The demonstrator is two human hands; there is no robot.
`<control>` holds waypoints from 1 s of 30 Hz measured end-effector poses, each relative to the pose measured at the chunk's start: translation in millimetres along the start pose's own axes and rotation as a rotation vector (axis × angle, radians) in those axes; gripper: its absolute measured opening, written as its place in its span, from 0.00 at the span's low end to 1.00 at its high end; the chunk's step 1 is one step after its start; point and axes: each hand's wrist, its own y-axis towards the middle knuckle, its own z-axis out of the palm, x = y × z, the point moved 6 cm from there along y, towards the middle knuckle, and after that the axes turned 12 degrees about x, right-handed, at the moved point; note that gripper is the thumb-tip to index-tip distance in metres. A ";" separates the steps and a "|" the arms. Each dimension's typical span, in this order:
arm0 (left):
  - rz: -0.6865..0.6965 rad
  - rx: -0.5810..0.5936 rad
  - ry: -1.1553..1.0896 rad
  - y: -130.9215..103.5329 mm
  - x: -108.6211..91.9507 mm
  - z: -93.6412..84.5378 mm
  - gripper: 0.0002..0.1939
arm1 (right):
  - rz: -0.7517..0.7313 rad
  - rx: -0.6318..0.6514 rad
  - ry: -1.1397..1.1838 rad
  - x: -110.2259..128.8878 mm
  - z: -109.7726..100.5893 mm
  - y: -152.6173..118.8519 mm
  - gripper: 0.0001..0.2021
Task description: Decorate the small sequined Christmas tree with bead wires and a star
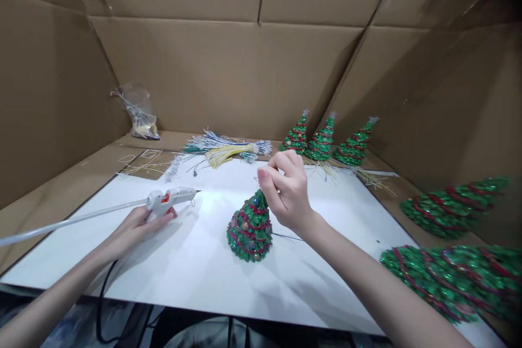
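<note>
A small green tree (249, 228) with red garland and beads stands upright on the white board (196, 277), in front of me. My right hand (286, 189) is closed in a pinch at the tree's tip; its fingers cover the top, and what they hold is too small to make out. On the left, my left hand (141, 228) is wrapped round the handle of a white glue gun (173, 198), whose nozzle points right toward the tree. A long clear glue stick (81, 220) sticks out of the gun's back.
Three finished-looking trees (322, 138) with silver stars stand at the back right. Two larger trees (452, 206) lie at the right edge. Bundles of white and yellow wires (228, 149) and a plastic bag (141, 114) are at the back. Cardboard walls (204, 70) surround the board.
</note>
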 end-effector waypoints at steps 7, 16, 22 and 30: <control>-0.049 -0.016 0.033 -0.1 23.0 8.2 0.25 | 0.012 -0.018 0.005 0.7 -0.2 -2.1 0.17; -0.040 -0.065 0.252 -8.5 11.0 6.0 0.25 | 0.114 0.041 0.126 -2.3 0.2 -8.1 0.17; -0.025 -0.194 0.451 -39.9 2.6 -4.1 0.23 | 0.368 -0.035 0.509 -25.4 8.3 -25.2 0.22; -0.046 -0.252 0.531 -56.3 11.9 4.5 0.24 | 0.554 -0.059 0.766 -30.0 29.7 -37.1 0.26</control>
